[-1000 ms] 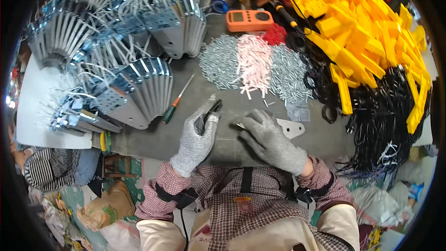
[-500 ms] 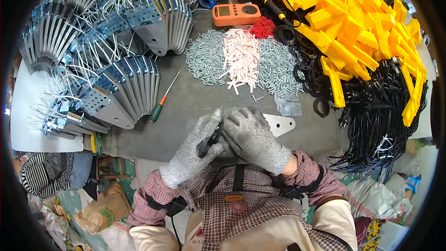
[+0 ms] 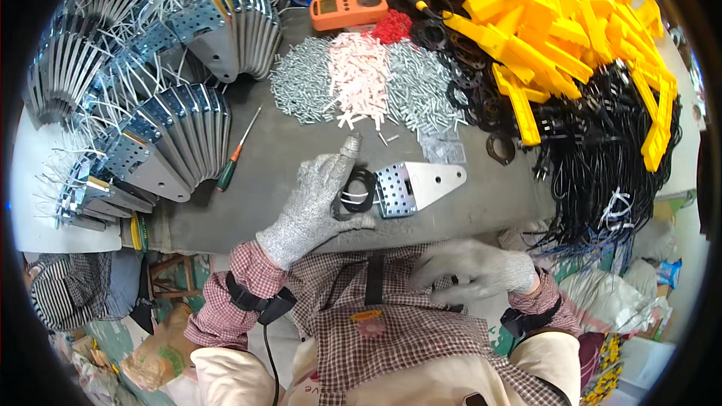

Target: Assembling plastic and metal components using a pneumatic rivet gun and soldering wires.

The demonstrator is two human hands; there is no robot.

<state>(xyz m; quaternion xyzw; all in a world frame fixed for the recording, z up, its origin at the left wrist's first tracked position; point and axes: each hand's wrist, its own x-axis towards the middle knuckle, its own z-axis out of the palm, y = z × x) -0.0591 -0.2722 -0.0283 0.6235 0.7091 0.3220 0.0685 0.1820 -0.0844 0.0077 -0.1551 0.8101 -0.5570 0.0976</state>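
Observation:
My gloved left hand (image 3: 312, 195) curves its thumb and fingers around a black ring-shaped part (image 3: 368, 201), gripping it. White wires run through the ring's middle. Against its right side lies a metal bracket (image 3: 432, 183), with a perforated bluish section beside the ring and a smooth grey tapering plate with holes pointing right. Over my lap, below the table edge, is my gloved right hand (image 3: 477, 267), away from the bracket. Motion smears its fingers, so what they do cannot be made out.
Stacked metal brackets (image 3: 169, 143) with white wires fill the left. A screwdriver (image 3: 239, 152) lies near them. Screws (image 3: 301, 79), pale pink tubes (image 3: 357, 75) and an orange meter (image 3: 348, 11) are behind. Yellow plastic parts (image 3: 541, 30) and black cables (image 3: 594, 173) crowd the right.
My right hand has come off the part and moved down toward my lap, uncovering the ring and bracket. My left hand stays at the ring. The whole view has shifted slightly.

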